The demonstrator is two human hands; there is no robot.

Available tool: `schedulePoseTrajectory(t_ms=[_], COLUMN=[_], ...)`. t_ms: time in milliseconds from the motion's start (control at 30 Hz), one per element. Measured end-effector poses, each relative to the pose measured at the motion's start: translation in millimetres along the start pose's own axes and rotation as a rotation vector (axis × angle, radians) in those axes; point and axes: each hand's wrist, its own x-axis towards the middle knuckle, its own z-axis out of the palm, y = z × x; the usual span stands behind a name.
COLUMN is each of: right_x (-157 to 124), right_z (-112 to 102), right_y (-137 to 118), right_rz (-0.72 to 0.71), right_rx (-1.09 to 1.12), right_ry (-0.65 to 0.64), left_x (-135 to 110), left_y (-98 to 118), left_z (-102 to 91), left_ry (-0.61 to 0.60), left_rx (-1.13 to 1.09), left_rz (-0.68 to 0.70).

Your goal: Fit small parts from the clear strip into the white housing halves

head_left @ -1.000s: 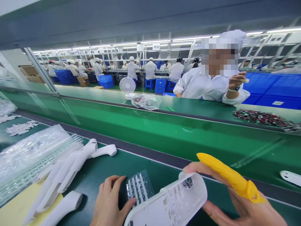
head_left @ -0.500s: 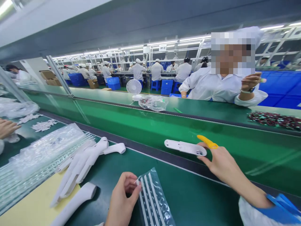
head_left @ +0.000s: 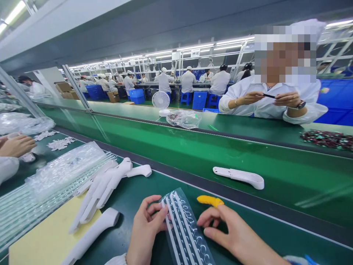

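My left hand (head_left: 151, 221) pinches the upper left edge of a clear plastic sheet (head_left: 187, 232), which carries white strips and rows of curved cut-outs, like a sticker sheet. Just right of the sheet is my right hand (head_left: 220, 224), a yellow finger cot on its index finger. Its thumb and fingers are apart and nothing shows between them. A white plastic handle-shaped part (head_left: 238, 176) lies by itself on the green belt beyond that hand. To the left, several similar white housings (head_left: 107, 186) are piled up, with one white housing (head_left: 91, 235) nearer me.
Clear plastic bags and strips (head_left: 63, 173) cover the left of the bench beside a yellow sheet (head_left: 41, 239). Another person's hand (head_left: 18, 145) works at far left. A co-worker (head_left: 275, 95) sits across the green belt (head_left: 165, 147); a small fan (head_left: 160, 100) stands there.
My right hand has let go of the white plastic part on the belt and come back down toward the sheet. The co-worker opposite now holds a dark thin object in both hands.
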Motion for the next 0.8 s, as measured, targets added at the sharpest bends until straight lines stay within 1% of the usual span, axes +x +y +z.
schedulePoseTrajectory(t_ms=[67,133,167,233,267,300,333,367,433,467,500,533,600,667,800], right_x=[-1.9,0.1,1.7,3.8,3.8,3.0,1.5,-0.4,-4.3,-5.7,-6.5,-6.6,-5.6,-4.0,-2.7], right_z=[15.8,24.2,26.3,27.9,27.9,27.5,26.9,26.1,24.4,23.7,23.3,23.3,24.4,26.6,29.2], right_y=[2.1,11.3,16.2,23.1,24.3,23.9,22.3,19.7,13.6,11.0,9.0,7.9,8.3,11.3,18.3], right_rz=[0.06,0.072,0.056,0.021,0.006,-0.013,-0.049,-0.116,-0.318,-0.419,-0.497,-0.544,-0.553,-0.513,-0.392], right_rx=[0.087,0.188,0.245,0.319,0.314,0.273,0.198,0.104,-0.082,-0.156,-0.212,-0.255,-0.307,-0.312,-0.303], right_ry=[0.005,0.042,0.059,0.062,0.069,0.103,0.163,0.239,0.389,0.437,0.456,0.458,0.436,0.379,0.245], left_x=[-1.4,-3.8,-5.3,-7.9,-8.8,-9.4,-9.8,-10.1,-10.7,-11.2,-11.9,-12.8,-15.0,-17.3,-20.6], left_y=[2.5,2.7,1.4,-4.6,-8.9,-13.7,-18.4,-22.7,-28.8,-30.4,-31.2,-31.4,-30.9,-29.8,-27.5], left_z=[0.6,2.7,4.3,8.1,10.1,11.9,13.4,14.7,16.2,16.8,17.3,18.0,19.7,22.3,27.8], left_ry=[0.025,0.006,-0.034,-0.159,-0.22,-0.261,-0.277,-0.272,-0.237,-0.217,-0.198,-0.177,-0.143,-0.13,-0.098], left_rx=[-0.032,-0.105,-0.138,-0.152,-0.126,-0.088,-0.053,-0.025,0.005,0.012,0.022,0.033,0.052,0.081,0.176], left_rz=[-0.003,-0.048,-0.09,-0.156,-0.166,-0.162,-0.145,-0.126,-0.113,-0.11,-0.098,-0.078,-0.035,-0.001,0.087])
